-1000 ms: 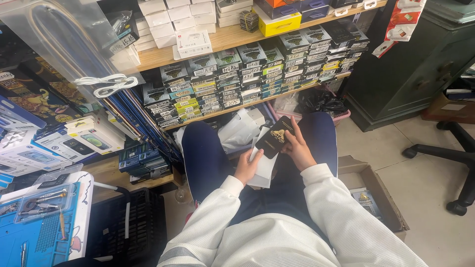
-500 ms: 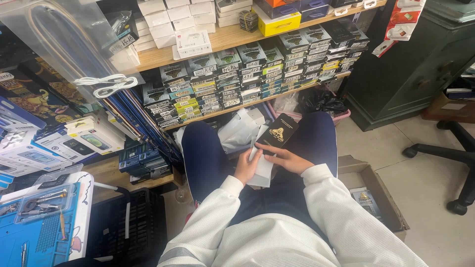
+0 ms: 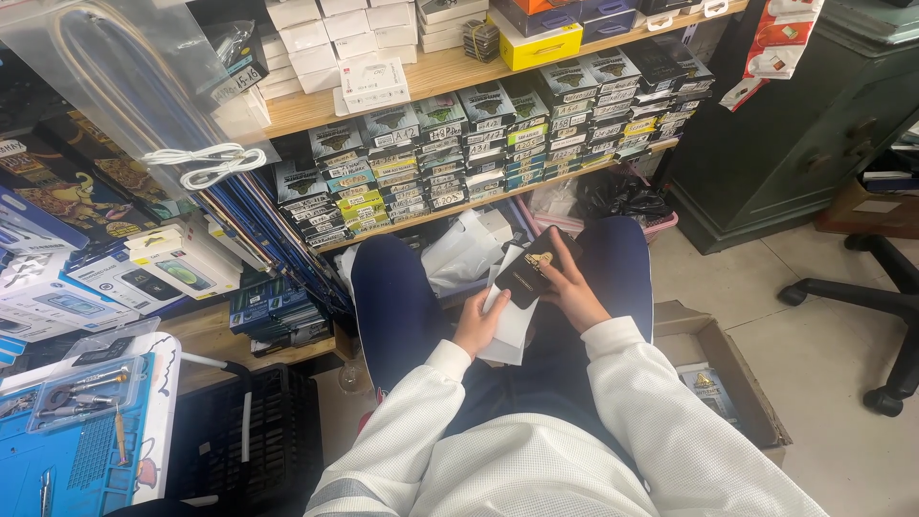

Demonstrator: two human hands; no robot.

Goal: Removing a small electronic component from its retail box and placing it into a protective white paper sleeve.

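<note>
Head | right hand point(image 3: 577, 292) grips black box point(image 3: 529, 275), now lowered | left hand point(image 3: 481, 321) holds white sleeve point(image 3: 507, 325)

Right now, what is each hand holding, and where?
Right hand grips the flat black card-like pack along its right edge; left hand supports white paper from beneath.

Held package: a small flat black box point(image 3: 532, 271) with a gold emblem, over the lap.
Far shelf: rows of stacked small boxes point(image 3: 498, 134), green, grey and yellow, with white labels.
Top shelf: white boxes point(image 3: 316, 43); a yellow box point(image 3: 536, 40) right.
Left: white phone-printed boxes point(image 3: 182, 258).
</note>
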